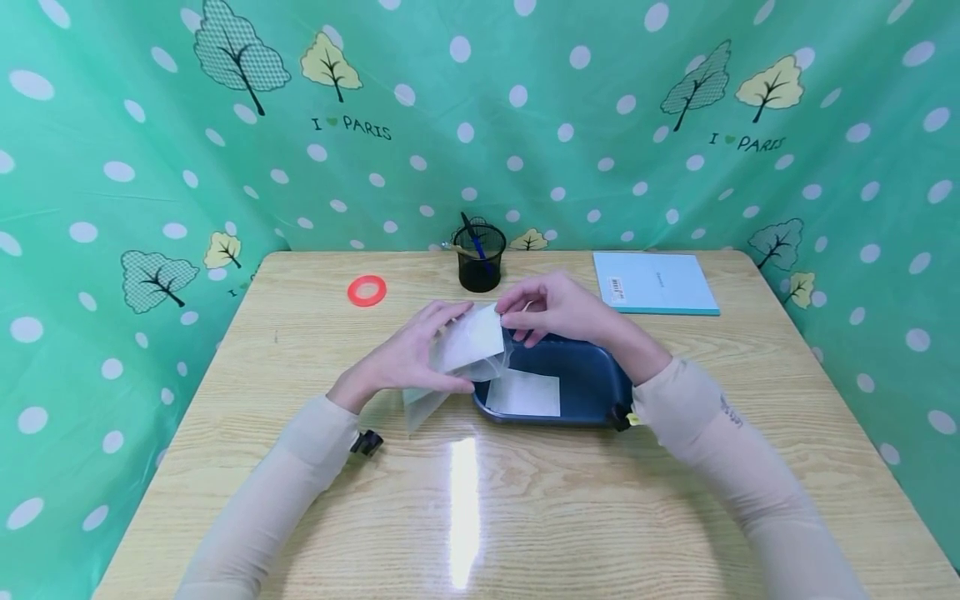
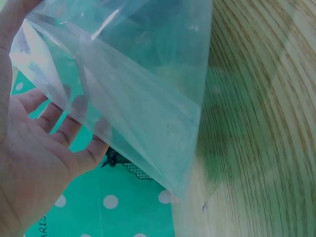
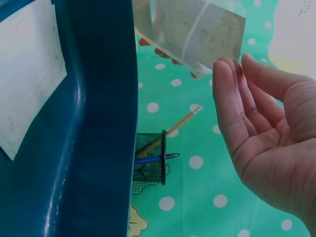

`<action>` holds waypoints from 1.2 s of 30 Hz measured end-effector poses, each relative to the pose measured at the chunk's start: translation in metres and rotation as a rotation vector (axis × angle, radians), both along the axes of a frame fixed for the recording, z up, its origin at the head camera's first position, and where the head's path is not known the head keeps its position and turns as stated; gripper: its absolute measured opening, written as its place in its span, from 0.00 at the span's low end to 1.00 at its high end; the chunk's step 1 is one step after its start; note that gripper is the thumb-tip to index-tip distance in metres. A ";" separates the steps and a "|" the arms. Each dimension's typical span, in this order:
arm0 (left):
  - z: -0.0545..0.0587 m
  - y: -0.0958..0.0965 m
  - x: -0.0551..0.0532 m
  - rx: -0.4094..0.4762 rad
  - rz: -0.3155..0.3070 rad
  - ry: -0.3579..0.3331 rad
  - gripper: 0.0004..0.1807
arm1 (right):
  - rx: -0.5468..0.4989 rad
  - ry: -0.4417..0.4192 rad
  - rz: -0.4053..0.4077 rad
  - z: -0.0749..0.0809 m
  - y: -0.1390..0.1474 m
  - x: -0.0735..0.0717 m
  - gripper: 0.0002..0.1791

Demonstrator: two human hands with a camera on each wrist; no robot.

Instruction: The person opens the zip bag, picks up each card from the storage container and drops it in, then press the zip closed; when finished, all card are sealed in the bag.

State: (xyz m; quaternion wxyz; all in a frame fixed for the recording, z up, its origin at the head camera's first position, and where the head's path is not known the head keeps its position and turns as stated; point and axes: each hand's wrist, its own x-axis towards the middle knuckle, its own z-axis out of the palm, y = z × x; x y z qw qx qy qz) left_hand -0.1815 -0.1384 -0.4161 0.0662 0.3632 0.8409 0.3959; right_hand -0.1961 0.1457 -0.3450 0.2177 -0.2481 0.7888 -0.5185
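My left hand [image 1: 408, 354] holds a clear plastic bag [image 2: 148, 94], thumb on its near side and fingers behind it. A white card or stack of paper [image 1: 476, 337] sits at the mouth of the bag, partly inside the clear film. My right hand [image 1: 555, 307] pinches the corner of this white card between thumb and fingertips; the right wrist view shows the card [image 3: 219, 34] right at those fingertips. Below the hands stands a dark blue tray [image 1: 588, 379] with another white paper piece [image 1: 525, 393] lying in it.
A black mesh pen cup [image 1: 478, 271] with pens and a pencil stands at the back. A red tape ring [image 1: 367, 291] lies at the back left, a light blue notebook [image 1: 656, 283] at the back right. A polka-dot curtain [image 1: 517, 125] surrounds the wooden table [image 1: 570, 508].
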 end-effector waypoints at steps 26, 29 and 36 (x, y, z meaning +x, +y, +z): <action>-0.002 -0.003 0.000 0.214 -0.130 0.042 0.63 | 0.132 -0.024 0.202 -0.025 0.043 -0.033 0.21; -0.002 -0.004 0.001 0.202 -0.121 0.031 0.61 | 0.168 -0.062 0.251 -0.033 0.043 -0.036 0.23; -0.002 -0.004 0.000 0.187 -0.116 0.035 0.59 | 0.230 -0.096 0.310 -0.044 0.043 -0.038 0.24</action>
